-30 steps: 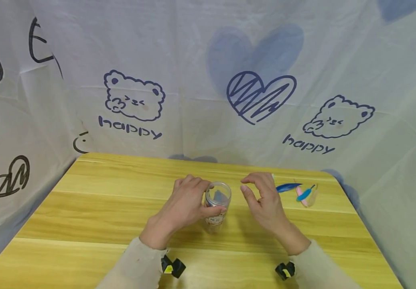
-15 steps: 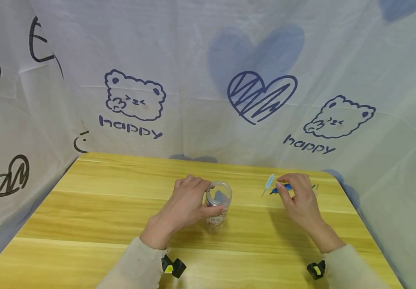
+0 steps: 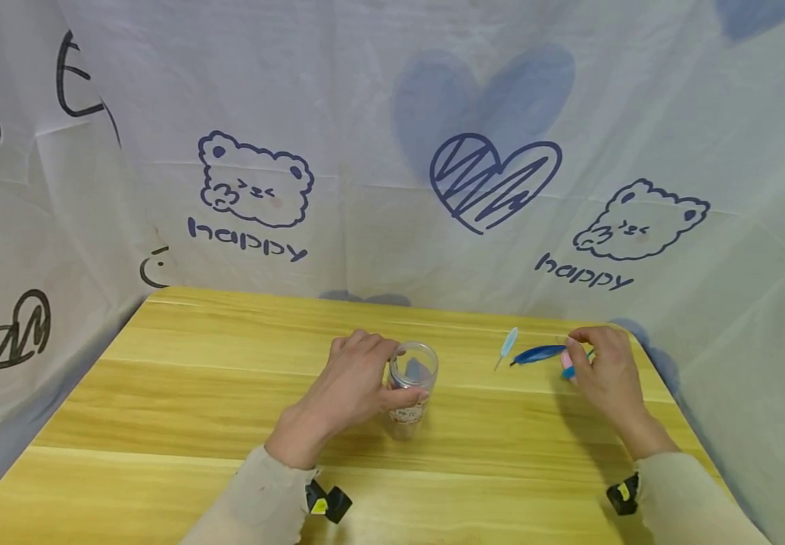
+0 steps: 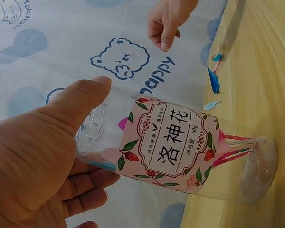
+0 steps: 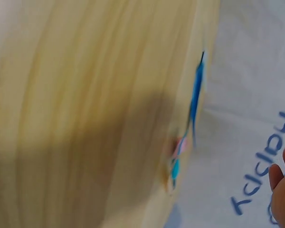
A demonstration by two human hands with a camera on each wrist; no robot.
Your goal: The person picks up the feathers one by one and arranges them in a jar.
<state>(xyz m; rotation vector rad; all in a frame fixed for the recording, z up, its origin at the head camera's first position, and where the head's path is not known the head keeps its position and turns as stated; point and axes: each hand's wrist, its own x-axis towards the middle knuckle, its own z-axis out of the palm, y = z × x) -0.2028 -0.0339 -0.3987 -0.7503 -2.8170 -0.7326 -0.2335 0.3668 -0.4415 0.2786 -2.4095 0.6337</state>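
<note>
My left hand (image 3: 354, 382) grips a clear plastic jar (image 3: 409, 413) near its mouth; the jar stands upright without a lid. In the left wrist view its pink floral label (image 4: 173, 147) reads 洛神花 60g, and pink and blue feathers (image 4: 232, 148) show inside. My right hand (image 3: 610, 378) hovers over the loose feathers at the table's back right, thumb and fingers loosely bent, with nothing seen between them. A pink feather (image 3: 566, 361) and a turquoise feather (image 3: 569, 372) lie partly hidden behind it. Beside them lies a dark blue feather (image 3: 539, 353).
A pale blue feather (image 3: 509, 344) lies farther left on the wooden table (image 3: 228, 424). A white printed cloth (image 3: 365, 250) hangs behind the table's far edge and at both sides.
My right hand has moved right from near the jar, past the pale and dark blue feathers, to above the pink and turquoise ones. My left hand and the jar have stayed put.
</note>
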